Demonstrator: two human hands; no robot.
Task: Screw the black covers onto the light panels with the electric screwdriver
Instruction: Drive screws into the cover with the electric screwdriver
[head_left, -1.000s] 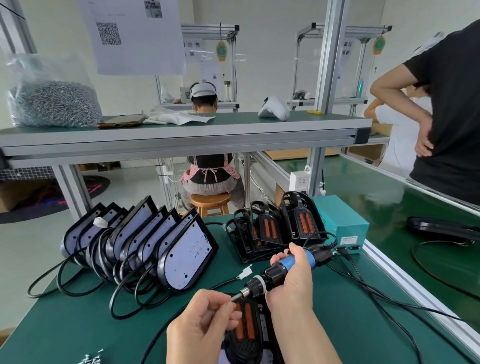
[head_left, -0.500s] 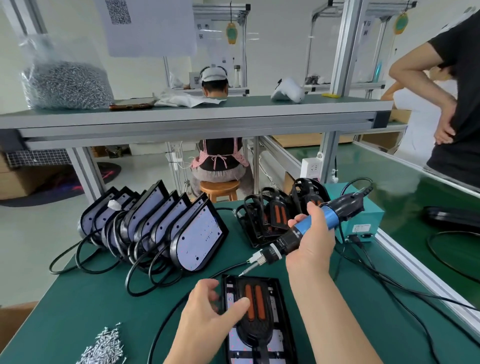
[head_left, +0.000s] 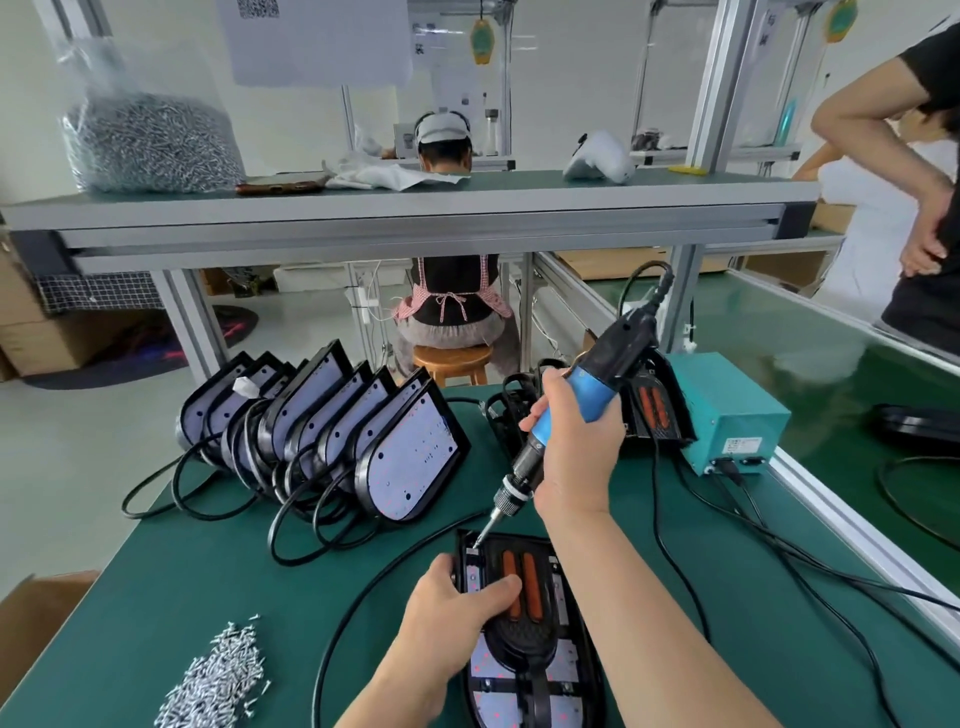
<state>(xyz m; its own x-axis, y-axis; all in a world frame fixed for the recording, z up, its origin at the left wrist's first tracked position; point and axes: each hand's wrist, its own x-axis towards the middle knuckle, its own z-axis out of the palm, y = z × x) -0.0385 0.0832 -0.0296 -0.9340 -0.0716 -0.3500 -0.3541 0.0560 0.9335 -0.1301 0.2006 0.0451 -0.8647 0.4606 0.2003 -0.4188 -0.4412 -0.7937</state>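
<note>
- Left hand (head_left: 457, 608): fingers curled over the left rim of the light panel (head_left: 569, 657), with the thumb laid across the black cover (head_left: 511, 631). It grips the panel and holds the cover down.
- Light panel: lies flat at the near middle of the green-matted table (head_left: 208, 571). It has a glossy black rim and a white, dotted board.
- Black cover: matte plastic carrying two orange oblong strips (head_left: 522, 584). It sits on top of the panel along its centre.
- Screws (head_left: 218, 675): a loose heap of small silvery pieces on the mat at near left.
- Right hand (head_left: 576, 457): wrapped around the electric screwdriver (head_left: 597, 387). The tool is a cylinder with a blue grip, a black body, a metal chuck and a thin bit. It is tilted, and its bit tip (head_left: 475, 540) meets the panel's far-left corner.
- Uncovered panels (head_left: 410, 457): a leaning row standing on edge, left of centre, with looped black cords.
- Covered panels (head_left: 657, 410): stacked just beside a teal metal box (head_left: 727, 410).
- Shelf (head_left: 415, 208): carries a clear bag of screws (head_left: 150, 140).
- Change: half a second earlier the bit hung in the air beyond the panel's far edge, with the tool slanted lower. The left fingers were then spread and have since closed over the rim.
</note>
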